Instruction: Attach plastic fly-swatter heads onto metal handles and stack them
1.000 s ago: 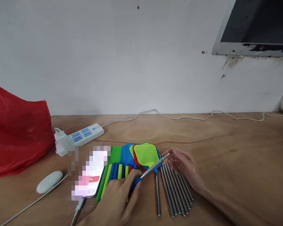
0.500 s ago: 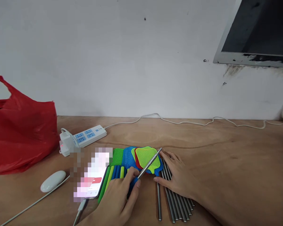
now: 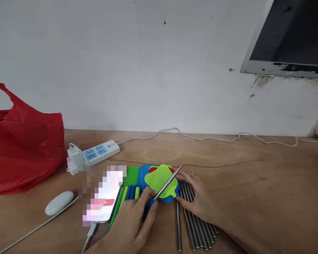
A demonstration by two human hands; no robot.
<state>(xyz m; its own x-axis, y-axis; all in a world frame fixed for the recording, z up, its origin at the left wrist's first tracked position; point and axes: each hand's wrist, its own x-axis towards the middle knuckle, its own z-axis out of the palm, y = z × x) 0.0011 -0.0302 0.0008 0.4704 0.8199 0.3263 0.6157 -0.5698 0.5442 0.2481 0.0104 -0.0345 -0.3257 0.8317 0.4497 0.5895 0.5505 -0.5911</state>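
Note:
My left hand [image 3: 132, 222] is closed round a blue handle with a thin metal rod [image 3: 167, 183] sticking out of it, slanting up to the right over a pile of mesh swatter heads [image 3: 159, 178]. The top head is yellow-green, with blue, red and green ones under it. My right hand [image 3: 196, 195] lies on a row of several metal rods [image 3: 194, 225], its thumb and fingers pinching the neck of the yellow-green head. Green, yellow-green and blue handles [image 3: 127, 195] lie beside my left hand.
A phone [image 3: 103, 201] lies left of the handles with a cable running off. A white power strip [image 3: 94, 152] and its cord sit behind, a white mouse-like object [image 3: 58, 202] to the left, and a red plastic bag [image 3: 21, 141] at far left. A wall bounds the wooden table [image 3: 254, 176].
My right hand came down from above the rods onto them and took hold of the yellow-green head, which has turned and shifted left. My left hand kept the rod and handle.

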